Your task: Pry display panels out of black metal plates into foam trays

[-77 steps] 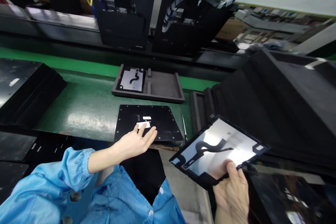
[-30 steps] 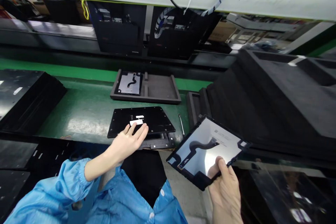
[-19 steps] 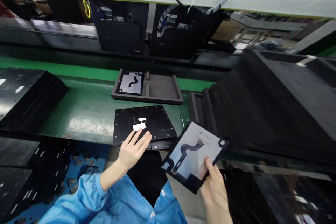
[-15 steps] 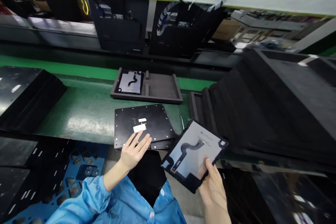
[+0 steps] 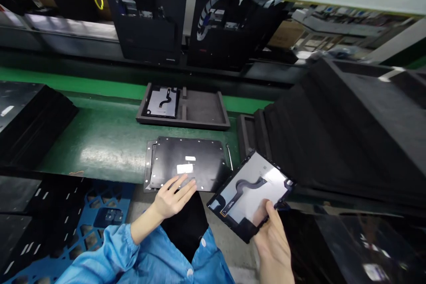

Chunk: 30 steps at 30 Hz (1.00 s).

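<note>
My right hand (image 5: pixel 273 235) grips a display panel (image 5: pixel 244 186) by its lower right edge, the thumb over its silvery back. A dark ribbon cable curves across that back, and the panel is tilted. My left hand (image 5: pixel 175 197) lies with fingers stretched on the near edge of a black panel (image 5: pixel 203 153), which has metal dots along its rim and white labels. Another black sheet (image 5: pixel 148 166) shows beneath it at the left. Behind, a dark foam tray (image 5: pixel 206 104) holds a similar display panel (image 5: pixel 162 102) in its left compartment.
A thin metal tool (image 5: pixel 229 156) lies right of the black panel. Stacked dark foam trays (image 5: pixel 319 142) rise at the right. More black sheets (image 5: pixel 29 120) are piled at the left of the green bench (image 5: pixel 100 137). A blue lattice pallet (image 5: pixel 89 226) is below.
The top black panel has slid right and turned straighter under my left hand, baring the sheet beneath at the left. The display panel in my right hand has shifted slightly right.
</note>
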### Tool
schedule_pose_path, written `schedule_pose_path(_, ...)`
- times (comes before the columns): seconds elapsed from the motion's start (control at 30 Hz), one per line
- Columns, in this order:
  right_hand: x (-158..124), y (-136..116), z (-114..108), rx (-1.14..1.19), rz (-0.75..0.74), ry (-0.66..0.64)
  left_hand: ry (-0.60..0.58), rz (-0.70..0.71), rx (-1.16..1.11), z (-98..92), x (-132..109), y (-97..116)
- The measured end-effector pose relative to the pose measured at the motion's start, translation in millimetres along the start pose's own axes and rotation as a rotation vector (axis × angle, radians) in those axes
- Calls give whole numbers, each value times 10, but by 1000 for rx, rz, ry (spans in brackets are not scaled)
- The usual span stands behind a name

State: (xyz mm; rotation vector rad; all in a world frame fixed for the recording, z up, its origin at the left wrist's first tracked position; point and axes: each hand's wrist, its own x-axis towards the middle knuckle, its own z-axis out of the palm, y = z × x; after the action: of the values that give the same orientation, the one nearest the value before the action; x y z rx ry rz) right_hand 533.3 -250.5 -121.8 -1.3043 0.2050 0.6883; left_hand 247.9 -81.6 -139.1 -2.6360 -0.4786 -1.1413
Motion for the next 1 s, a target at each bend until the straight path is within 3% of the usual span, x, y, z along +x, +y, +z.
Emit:
schedule_pose_path(0.23, -53, -47, -128, -29, -30, 44, -92, -41, 59, -318, 324, -212)
schedule_pose_path(0.4, -108, -10, -103, -63, -51, 47, -158, -23, 84, -489, 358, -310)
schedule_pose_path(0.6, -183, -37, 70, -56, -31, 6, -157, -16, 52, -474, 182, -132)
schedule_pose_path(0.73, -171, -46, 45, -39, -16, 22, -184, -33, 35, -463, 152, -68)
schedule_pose_path(0.87, -136, -30, -16, -94, -58, 24, -210, -145, -36, -493, 236, -113)
schedule_pose_path(1.0, -171, -49, 65, -109, -89, 21, -300, -282, -25, -440, 253, -236)
